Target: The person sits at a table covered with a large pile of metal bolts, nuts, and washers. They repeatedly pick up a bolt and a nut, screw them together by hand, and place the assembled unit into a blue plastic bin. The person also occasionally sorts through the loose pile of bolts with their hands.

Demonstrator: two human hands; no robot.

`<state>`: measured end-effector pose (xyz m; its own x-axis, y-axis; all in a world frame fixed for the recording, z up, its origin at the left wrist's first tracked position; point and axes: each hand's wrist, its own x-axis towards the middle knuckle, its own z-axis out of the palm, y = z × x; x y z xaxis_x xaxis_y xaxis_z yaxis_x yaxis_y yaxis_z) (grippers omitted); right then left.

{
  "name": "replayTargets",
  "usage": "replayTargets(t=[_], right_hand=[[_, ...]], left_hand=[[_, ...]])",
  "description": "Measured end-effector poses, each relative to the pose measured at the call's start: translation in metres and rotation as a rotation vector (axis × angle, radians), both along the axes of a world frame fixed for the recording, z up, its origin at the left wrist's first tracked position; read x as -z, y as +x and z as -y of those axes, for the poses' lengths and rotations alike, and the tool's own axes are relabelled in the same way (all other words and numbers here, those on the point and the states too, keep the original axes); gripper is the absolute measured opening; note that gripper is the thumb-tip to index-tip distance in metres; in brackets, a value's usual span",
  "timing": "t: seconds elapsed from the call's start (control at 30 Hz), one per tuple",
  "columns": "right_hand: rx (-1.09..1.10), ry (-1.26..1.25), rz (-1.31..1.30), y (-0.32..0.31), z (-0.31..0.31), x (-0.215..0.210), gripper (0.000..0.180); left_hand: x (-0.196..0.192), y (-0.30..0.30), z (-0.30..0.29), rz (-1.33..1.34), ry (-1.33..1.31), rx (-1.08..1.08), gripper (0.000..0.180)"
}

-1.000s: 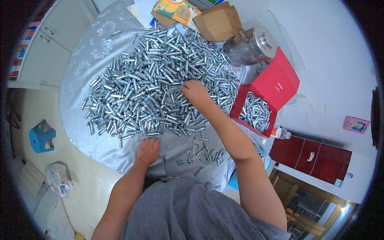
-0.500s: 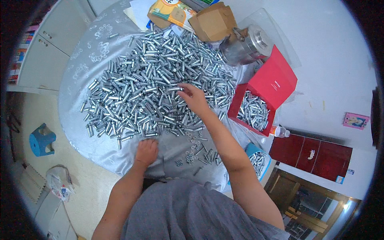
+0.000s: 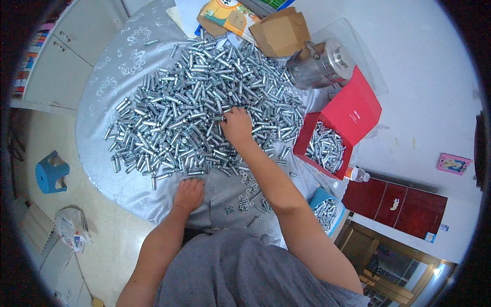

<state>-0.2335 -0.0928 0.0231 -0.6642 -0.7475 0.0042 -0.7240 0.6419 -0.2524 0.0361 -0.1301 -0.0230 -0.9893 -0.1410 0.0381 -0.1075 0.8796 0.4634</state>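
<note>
A wide heap of silvery metal expansion bolts (image 3: 169, 117) spreads over the table. My right hand (image 3: 237, 127) reaches into the middle of it, fingers bent down and closed around an expansion bolt that shows only in part at the fingertips. At the near edge of the heap, my left hand (image 3: 190, 194) lies on the cloth, open, palm down and apart from the bolts. Loose nuts and washers (image 3: 244, 200) are scattered between my forearms, partly behind the right one.
A silvery patterned tablecloth (image 3: 110, 169) covers the table. On the right stand a red box (image 3: 333, 171) of bolts with its lid up, a blue container (image 3: 319, 197) of bolts and a metal pot (image 3: 312, 66). An open cardboard box (image 3: 279, 33) lies at the back. A blue stool (image 3: 51, 174) stands left.
My right hand has shifted slightly left and turned over, fingers now bent lower into the bolts. Its forearm has swung left over some small parts. My left hand stays in place.
</note>
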Motion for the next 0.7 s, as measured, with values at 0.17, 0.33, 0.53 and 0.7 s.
replayTargets(t=[0.17, 0.33, 0.53, 0.7], right_hand=[[0.047, -0.460, 0.229, -0.006, -0.023, 0.008, 0.019], [0.400, -0.622, 0.755, 0.007, -0.089, -0.034, 0.022], [0.344, 0.047, 0.479, 0.047, -0.201, -0.057, 0.020], [0.363, 0.173, 0.235, 0.051, -0.225, -0.048, 0.019]], left_hand=[[0.001, -0.001, 0.000, 0.002, 0.008, 0.001, 0.022], [0.009, 0.003, -0.003, 0.001, -0.022, 0.003, 0.022], [0.005, 0.001, -0.001, -0.019, 0.005, -0.002, 0.023], [0.007, 0.002, 0.000, -0.033, 0.014, -0.003, 0.023]])
